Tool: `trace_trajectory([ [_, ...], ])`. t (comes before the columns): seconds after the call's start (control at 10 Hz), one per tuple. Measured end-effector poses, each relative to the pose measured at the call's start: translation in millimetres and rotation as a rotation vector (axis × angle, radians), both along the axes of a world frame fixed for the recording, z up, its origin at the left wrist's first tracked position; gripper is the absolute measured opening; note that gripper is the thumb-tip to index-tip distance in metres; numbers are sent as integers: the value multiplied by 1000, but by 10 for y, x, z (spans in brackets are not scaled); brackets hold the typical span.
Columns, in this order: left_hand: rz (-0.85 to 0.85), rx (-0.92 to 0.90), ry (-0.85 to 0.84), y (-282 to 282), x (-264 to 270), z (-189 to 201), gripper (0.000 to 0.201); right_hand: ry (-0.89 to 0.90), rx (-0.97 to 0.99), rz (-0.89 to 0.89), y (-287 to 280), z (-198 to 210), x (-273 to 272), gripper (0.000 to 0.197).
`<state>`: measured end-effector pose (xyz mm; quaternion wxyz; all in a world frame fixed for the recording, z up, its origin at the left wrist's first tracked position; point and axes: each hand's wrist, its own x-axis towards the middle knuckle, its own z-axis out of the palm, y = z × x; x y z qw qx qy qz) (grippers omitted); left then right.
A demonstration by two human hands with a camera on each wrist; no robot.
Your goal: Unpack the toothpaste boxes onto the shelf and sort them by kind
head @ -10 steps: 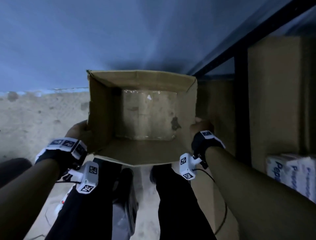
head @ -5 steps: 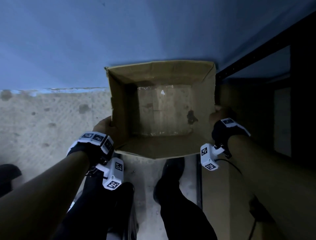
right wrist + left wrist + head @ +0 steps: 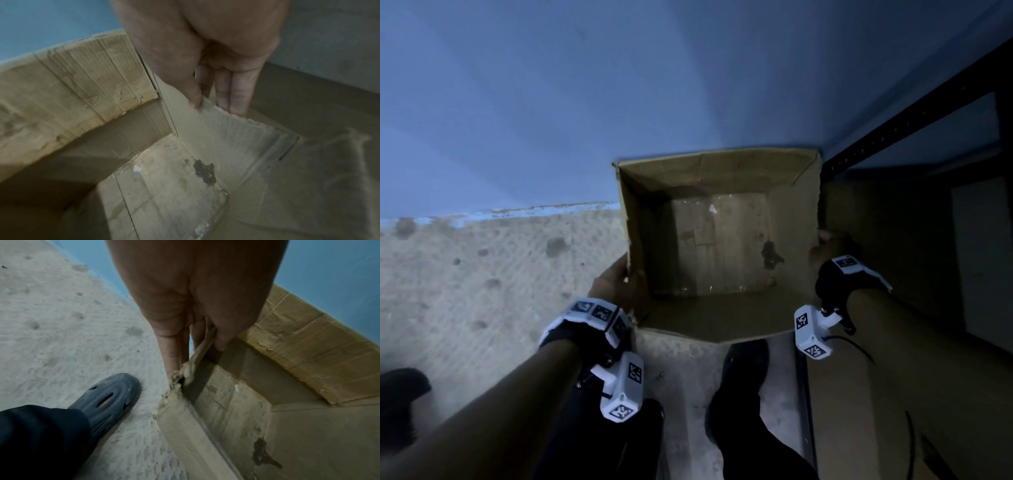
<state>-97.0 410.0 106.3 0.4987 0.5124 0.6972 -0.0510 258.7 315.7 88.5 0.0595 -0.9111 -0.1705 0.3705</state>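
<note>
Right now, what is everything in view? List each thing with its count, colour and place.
cardboard box: one, brown, open and empty, held above the floor by both side walls
stain: one, dark, on the box's bottom
floor: one, pale grey, speckled, below
wall: one, blue, behind the box
shelf frame: one, black, at right
shoes: two, dark, on the floor
left hand: grips the box's left wall
right hand: grips the box's right wall

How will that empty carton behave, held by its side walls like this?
Probably light: the carton shows only a bare taped floor with a dark stain. Likely floppy at the rim: the left hand pinches a wall edge that is crushed and frayed. The right hand pinches one thin wall, so each grip may let it sag or twist.
</note>
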Motion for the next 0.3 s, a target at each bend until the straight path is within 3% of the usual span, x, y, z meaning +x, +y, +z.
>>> trace_trajectory([
  [0.1,-43,-58,27,-30,54,66,46,58,32,-55,-1,53,-21,41],
  [0.2,-86,-55,60,-10,110,146,42,23,74,-123,27,153,-109,55],
  [0.3,-56,-114,-10,-5,200,100,43,-56,3,-147,-77,262,-272,60],
])
